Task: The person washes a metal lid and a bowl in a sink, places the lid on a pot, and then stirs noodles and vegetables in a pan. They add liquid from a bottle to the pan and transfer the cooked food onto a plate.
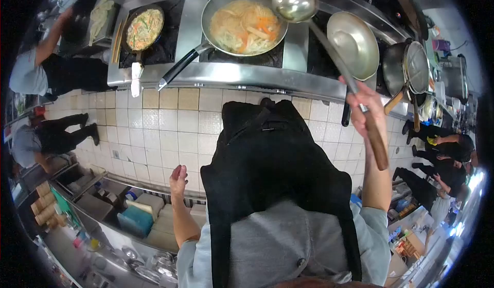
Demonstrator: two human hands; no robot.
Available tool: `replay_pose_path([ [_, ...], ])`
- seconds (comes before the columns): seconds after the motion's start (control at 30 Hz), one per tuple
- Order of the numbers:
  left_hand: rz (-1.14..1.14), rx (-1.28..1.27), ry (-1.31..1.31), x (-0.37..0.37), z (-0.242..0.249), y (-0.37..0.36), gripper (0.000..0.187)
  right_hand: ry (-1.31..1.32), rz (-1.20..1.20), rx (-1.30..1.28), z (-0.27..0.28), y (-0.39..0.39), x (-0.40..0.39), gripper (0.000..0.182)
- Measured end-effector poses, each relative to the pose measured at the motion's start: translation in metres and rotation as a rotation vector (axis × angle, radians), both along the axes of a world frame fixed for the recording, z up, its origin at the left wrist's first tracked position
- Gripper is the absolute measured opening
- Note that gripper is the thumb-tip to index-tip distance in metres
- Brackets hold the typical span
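Note:
My right hand (366, 105) is closed round the handle of a long metal ladle (333, 50), whose wooden end points back toward me. The ladle's bowl hangs at the right rim of a large wok (206, 18), over the stove. Inside the wok are noodles (242, 23) with orange strips and pale pieces in broth. The wok's black handle (180, 66) sticks out over the stove's front edge. Low at my left side, my left hand (178, 180) is away from the stove, its fingers loosely curled and apart, holding nothing.
A smaller pan (138, 53) of mixed vegetables sits on the left burner, a cloth round its handle. An unused-looking wok (354, 43) and stacked pots (395, 67) stand right. Several people work on both sides. Behind me is a counter with containers (136, 218).

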State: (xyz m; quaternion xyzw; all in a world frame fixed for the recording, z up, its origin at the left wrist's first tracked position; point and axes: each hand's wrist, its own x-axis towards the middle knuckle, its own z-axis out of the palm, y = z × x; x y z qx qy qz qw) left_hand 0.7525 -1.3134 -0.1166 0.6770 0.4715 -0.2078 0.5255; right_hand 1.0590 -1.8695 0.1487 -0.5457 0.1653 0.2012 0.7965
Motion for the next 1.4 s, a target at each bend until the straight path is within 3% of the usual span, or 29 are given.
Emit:
replay_pose_path([
  [0.3, -0.011, 0.027, 0.024, -0.001, 0.025, 0.019, 0.081, 0.067, 0.234, -0.235, -0.036, 0.067, -0.006, 0.052],
  [0.5, -0.066, 0.013, -0.030, 0.019, 0.032, 0.023, 0.081, 0.052, 0.302, -0.182, -0.067, 0.105, 0.031, 0.052],
  [0.6, -0.093, 0.042, -0.050, 0.034, 0.036, 0.032, 0.077, -0.147, 0.276, -0.508, -0.078, 0.104, 0.041, 0.053],
  [0.63, -0.092, 0.042, -0.056, 0.041, 0.038, 0.036, 0.077, -0.153, 0.276, -0.509, -0.069, 0.097, 0.041, 0.053],
  [0.7, -0.024, 0.053, -0.201, 0.058, 0.043, 0.042, 0.069, -0.075, 0.381, -0.844, -0.044, 0.079, 0.031, 0.057],
  [0.77, -0.048, 0.074, -0.218, 0.092, 0.059, 0.042, 0.062, -0.156, 0.458, -0.980, -0.037, 0.048, 0.015, 0.058],
  [0.83, -0.005, 0.170, -0.543, 0.136, 0.071, 0.034, 0.052, -0.239, 0.532, -1.115, -0.022, 0.040, 0.002, 0.059],
  [0.9, -0.120, 0.228, -0.678, 0.180, 0.085, 0.028, 0.049, -0.365, 0.624, -1.285, 0.015, 0.044, -0.002, 0.059],
  [0.93, -0.225, 0.307, -0.700, 0.204, 0.096, 0.022, 0.050, -0.358, 0.620, -1.286, 0.025, 0.043, -0.004, 0.059],
  [1.0, -0.415, 0.440, -0.746, 0.247, 0.119, 0.006, 0.051, -0.592, 0.654, -1.383, 0.044, 0.040, -0.007, 0.061],
  [1.13, -0.731, 0.632, -0.828, 0.309, 0.120, -0.010, 0.055, -0.474, 0.716, -1.465, 0.098, 0.038, -0.005, 0.062],
  [1.23, -0.810, 0.556, -0.709, 0.334, 0.134, -0.024, 0.052, -0.531, 0.825, -1.549, 0.123, 0.040, -0.004, 0.063],
  [1.3, -0.830, 0.568, -0.729, 0.342, 0.121, -0.023, 0.049, -0.380, 0.961, -1.633, 0.132, 0.044, -0.001, 0.064],
  [1.4, -0.862, 0.577, -0.707, 0.347, 0.123, -0.025, 0.044, -0.453, 0.997, -1.573, 0.125, 0.042, 0.006, 0.068],
])
